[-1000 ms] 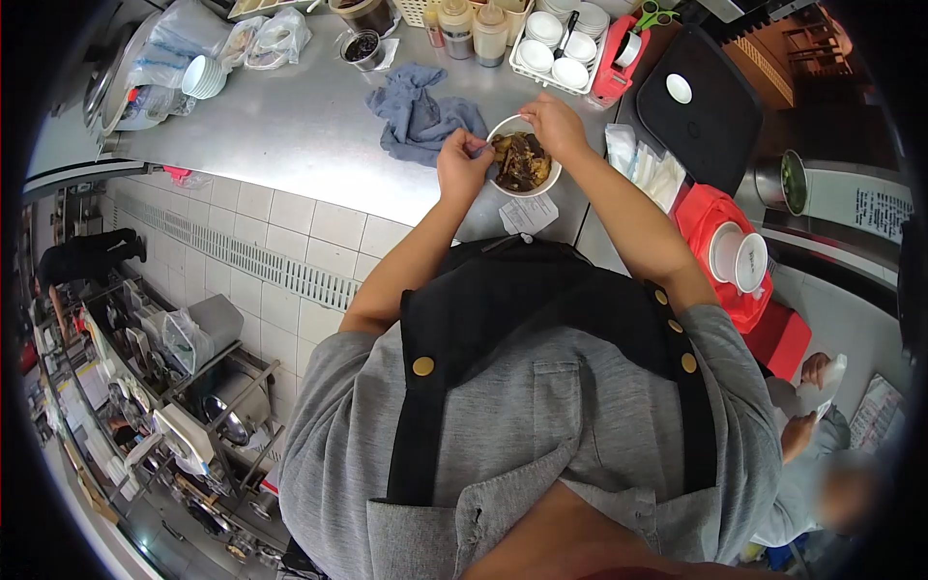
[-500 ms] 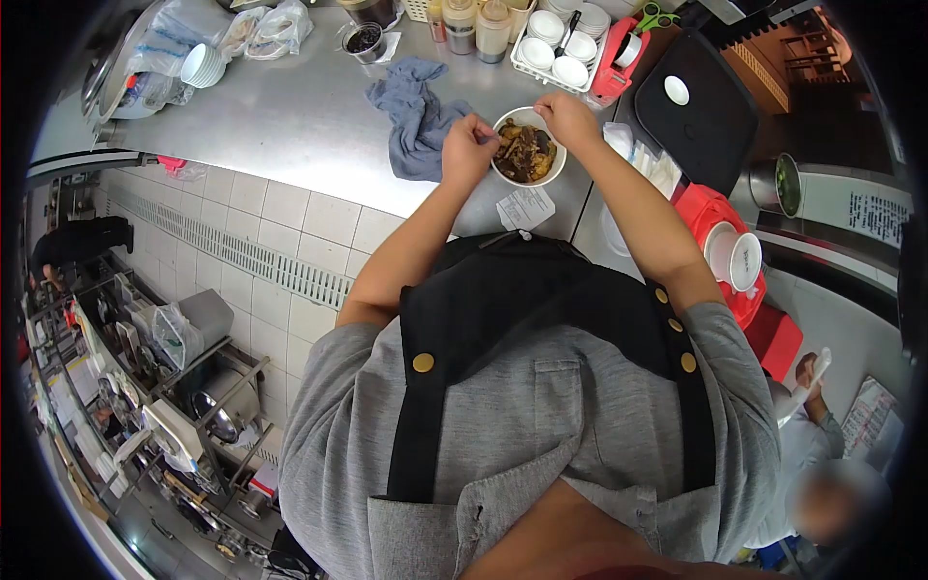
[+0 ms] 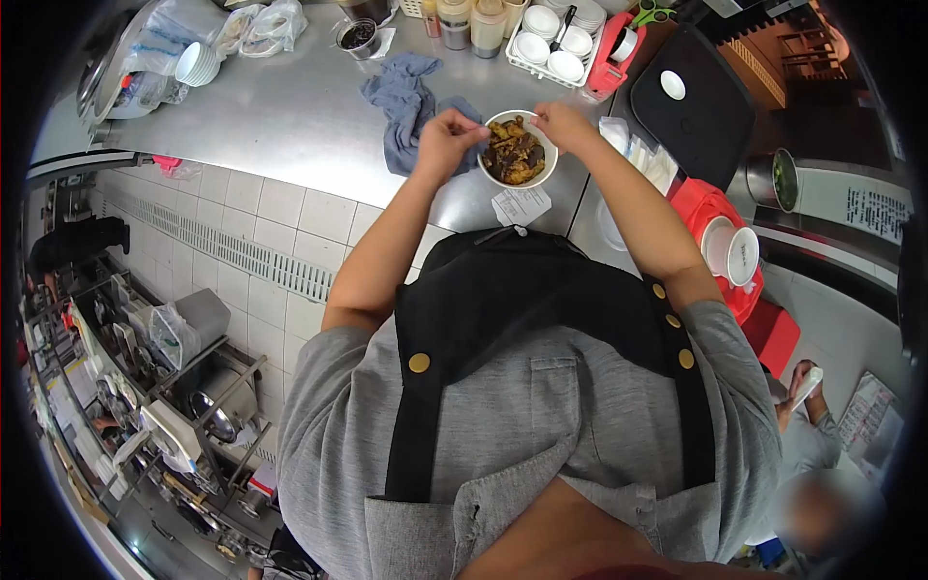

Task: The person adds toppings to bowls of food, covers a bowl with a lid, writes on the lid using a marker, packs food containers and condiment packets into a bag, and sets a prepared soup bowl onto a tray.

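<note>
A white bowl [image 3: 491,174] filled with brown and yellow food [image 3: 515,153] stands on the steel counter. My left hand [image 3: 448,145] is at its left rim, thumb and fingertips pinched together at the edge. At the upper right rim my right hand [image 3: 563,128] has its fingertips closed on the edge of the bowl. A printed paper slip [image 3: 522,206] lies just below the bowl. The crumpled blue cloth [image 3: 401,101] is to the left, partly behind my left hand.
A white basket of small lidded cups [image 3: 549,45], sauce bottles [image 3: 488,27] and a red tape dispenser [image 3: 609,63] stand at the back. A black tray [image 3: 696,111] and red bag [image 3: 698,203] are on the right. Another person's hand [image 3: 806,382] is at lower right.
Both hands stay at the bowl's rim, and the food's surface shows at a different angle. The other person at lower right has shifted, still holding a white object.
</note>
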`<state>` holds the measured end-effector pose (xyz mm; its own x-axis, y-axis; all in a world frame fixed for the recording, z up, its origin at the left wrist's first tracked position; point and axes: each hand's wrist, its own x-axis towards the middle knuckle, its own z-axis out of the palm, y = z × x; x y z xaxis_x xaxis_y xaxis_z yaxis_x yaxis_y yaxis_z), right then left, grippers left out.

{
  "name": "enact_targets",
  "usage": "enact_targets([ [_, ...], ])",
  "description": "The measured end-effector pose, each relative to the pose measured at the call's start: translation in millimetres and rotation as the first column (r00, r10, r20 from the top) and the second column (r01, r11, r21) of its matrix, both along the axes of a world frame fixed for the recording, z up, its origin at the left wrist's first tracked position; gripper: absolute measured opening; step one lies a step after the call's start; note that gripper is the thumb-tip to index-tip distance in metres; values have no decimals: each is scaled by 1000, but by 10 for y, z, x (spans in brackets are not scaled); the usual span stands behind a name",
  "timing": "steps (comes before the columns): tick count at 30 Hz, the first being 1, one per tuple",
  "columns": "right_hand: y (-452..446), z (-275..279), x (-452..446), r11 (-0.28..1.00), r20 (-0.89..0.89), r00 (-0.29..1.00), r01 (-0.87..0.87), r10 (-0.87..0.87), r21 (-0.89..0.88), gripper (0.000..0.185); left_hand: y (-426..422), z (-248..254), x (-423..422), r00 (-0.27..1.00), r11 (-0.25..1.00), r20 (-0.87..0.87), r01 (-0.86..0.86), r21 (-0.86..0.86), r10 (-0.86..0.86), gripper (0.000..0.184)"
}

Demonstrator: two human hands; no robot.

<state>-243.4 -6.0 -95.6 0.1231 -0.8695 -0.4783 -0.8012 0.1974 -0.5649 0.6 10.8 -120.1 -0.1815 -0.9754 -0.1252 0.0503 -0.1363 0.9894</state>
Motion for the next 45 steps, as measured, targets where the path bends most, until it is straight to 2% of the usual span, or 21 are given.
enact_targets([
  [4,-6,-195,6,977,250,949,163,-194,137,28,43,-143,-99,970,1000,244,-7,-13,10,19],
  [6,36,-176,38,875,363,804,375,-471,306,30,31,-173,-91,980,991,155,-133,27,127,19],
  [10,96,-179,157,797,418,681,472,-601,377,31,173,-179,-104,978,972,45,-207,108,203,18],
  [12,146,-214,210,704,478,518,558,-709,439,31,330,-203,-156,952,946,-57,-291,144,301,20],
  [14,191,-227,201,702,467,526,577,-711,418,33,406,-168,-45,969,959,-106,-199,203,223,18],
  [16,269,-192,173,694,454,528,600,-717,398,34,386,-53,220,984,940,-101,173,293,-150,16],
  [17,319,-130,157,704,411,571,576,-711,416,36,343,79,352,984,956,55,153,248,-172,15],
  [18,356,-86,151,711,364,614,552,-700,437,37,269,-100,457,997,981,19,66,184,-70,20],
  [20,425,-171,154,688,416,549,532,-724,494,37,188,97,570,735,966,658,19,-259,162,27],
  [21,455,-235,162,665,467,474,507,-746,548,37,226,186,532,736,967,656,11,-256,165,27],
  [23,415,-365,156,643,521,378,492,-765,587,37,306,313,427,495,937,845,151,-316,205,39],
  [27,333,-194,185,582,569,184,459,-801,671,42,138,-109,495,334,948,936,250,-199,108,37],
  [31,197,-200,92,590,571,189,428,-799,684,51,-80,5,531,450,907,863,224,-357,229,33],
  [32,191,-90,102,605,599,155,394,-786,692,55,-197,32,519,793,912,586,100,-398,169,32],
  [33,181,18,114,619,624,118,359,-773,699,59,-262,51,510,977,924,186,-27,-382,105,30],
  [34,161,146,158,621,625,122,359,-771,697,59,-277,148,467,977,923,184,-30,-383,108,30],
  [37,54,568,386,765,762,151,291,-630,575,68,-332,663,194,956,959,-274,-172,-226,107,31],
  [38,17,680,431,768,766,151,292,-625,569,68,-363,766,144,955,958,-276,-172,-231,105,31],
  [40,-62,894,490,832,838,126,267,-531,486,70,-427,956,74,948,684,-151,-308,-661,281,28],
  [41,-88,1015,525,835,850,93,266,-519,481,70,-403,1089,50,948,678,-156,-309,-667,278,28],
  [45,-125,1399,558,880,903,97,289,-418,377,72,-136,1389,83,913,452,133,-62,-890,386,34],
])
